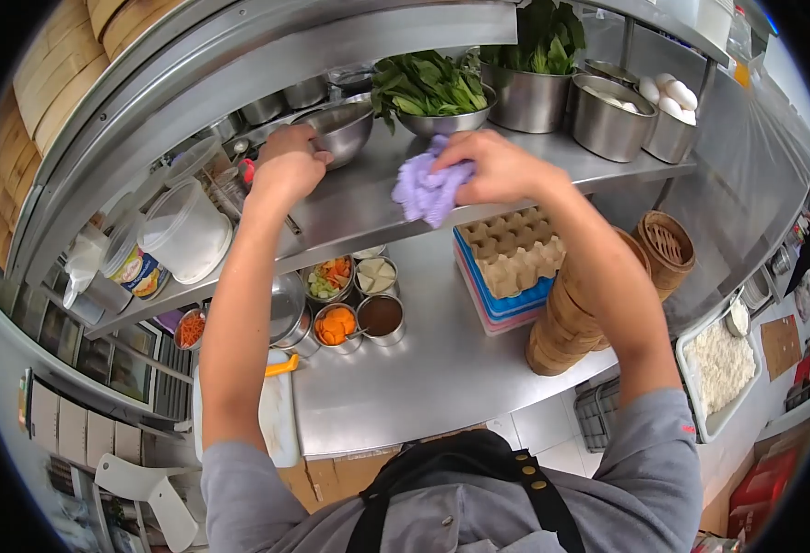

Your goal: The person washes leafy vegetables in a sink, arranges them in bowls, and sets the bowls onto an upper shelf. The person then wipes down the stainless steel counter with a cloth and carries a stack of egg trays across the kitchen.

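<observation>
On the raised metal shelf (368, 207), my right hand (492, 170) has its fingers wrapped round a crumpled purple cloth (431, 184). The cloth lies near the shelf's front edge. My left hand (292, 161) is closed at the near left side of a metal bowl (345, 134); its fingertips are partly hidden, and I cannot make out what they grip. Behind the cloth stands a metal bowl of leafy greens (437, 88). A red object (248, 171) shows just left of my left wrist.
Tall greens pot (529, 97), metal pots and eggs (672, 97) stand at the shelf's right, plastic tubs (183, 226) at its left. Below are cut-vegetable tins (336, 327), egg trays (511, 253), bamboo steamers (561, 323) and a white cutting board (280, 415).
</observation>
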`<state>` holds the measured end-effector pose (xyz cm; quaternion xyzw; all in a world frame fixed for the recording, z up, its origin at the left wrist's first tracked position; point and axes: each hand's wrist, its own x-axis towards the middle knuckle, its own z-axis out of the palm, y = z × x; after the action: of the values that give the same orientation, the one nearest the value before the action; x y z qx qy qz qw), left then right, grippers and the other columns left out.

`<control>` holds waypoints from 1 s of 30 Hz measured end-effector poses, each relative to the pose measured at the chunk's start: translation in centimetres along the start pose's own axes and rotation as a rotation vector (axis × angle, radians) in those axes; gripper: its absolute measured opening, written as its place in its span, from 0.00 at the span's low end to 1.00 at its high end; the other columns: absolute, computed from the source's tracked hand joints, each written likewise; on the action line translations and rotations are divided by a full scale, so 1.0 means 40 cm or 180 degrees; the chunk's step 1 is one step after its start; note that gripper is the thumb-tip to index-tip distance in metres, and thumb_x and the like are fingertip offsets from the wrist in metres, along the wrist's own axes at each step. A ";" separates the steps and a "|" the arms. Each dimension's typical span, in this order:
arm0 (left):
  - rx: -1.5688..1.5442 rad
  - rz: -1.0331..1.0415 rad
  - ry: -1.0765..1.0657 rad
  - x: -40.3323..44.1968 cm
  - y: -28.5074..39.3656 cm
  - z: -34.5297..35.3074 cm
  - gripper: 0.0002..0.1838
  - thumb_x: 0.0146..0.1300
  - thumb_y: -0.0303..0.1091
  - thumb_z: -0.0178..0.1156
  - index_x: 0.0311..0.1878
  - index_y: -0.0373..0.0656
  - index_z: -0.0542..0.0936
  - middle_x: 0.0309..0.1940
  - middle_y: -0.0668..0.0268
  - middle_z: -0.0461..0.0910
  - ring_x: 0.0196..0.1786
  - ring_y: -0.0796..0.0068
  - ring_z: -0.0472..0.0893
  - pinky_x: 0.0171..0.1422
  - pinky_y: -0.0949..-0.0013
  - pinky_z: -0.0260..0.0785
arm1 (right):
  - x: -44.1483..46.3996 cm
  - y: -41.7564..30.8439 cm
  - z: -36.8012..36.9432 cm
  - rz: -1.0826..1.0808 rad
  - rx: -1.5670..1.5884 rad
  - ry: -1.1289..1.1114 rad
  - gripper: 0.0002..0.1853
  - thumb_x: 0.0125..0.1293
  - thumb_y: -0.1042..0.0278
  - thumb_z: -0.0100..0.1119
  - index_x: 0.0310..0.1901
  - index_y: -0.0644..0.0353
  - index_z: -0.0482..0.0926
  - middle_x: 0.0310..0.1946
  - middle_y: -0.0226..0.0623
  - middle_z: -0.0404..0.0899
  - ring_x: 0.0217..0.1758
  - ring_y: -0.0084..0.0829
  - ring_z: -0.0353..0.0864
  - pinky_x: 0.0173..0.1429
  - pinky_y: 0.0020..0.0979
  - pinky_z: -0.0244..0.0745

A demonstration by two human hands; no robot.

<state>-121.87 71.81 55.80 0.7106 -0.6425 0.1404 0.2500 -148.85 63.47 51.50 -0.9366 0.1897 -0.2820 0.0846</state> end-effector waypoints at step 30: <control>-0.0208 0.1098 0.0434 0.091 0.263 0.205 0.17 0.57 0.36 0.63 0.45 0.36 0.76 0.49 0.51 0.73 0.42 0.48 0.81 0.44 0.53 0.76 | -0.051 0.126 -0.166 0.2025 -0.1798 0.1439 0.37 0.43 0.70 0.61 0.61 0.58 0.64 0.61 0.60 0.61 0.50 0.59 0.77 0.52 0.48 0.76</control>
<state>-132.70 63.83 52.69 0.5703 -0.7405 0.2081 0.2882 -155.70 59.37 54.65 -0.7337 0.5497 -0.3761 -0.1344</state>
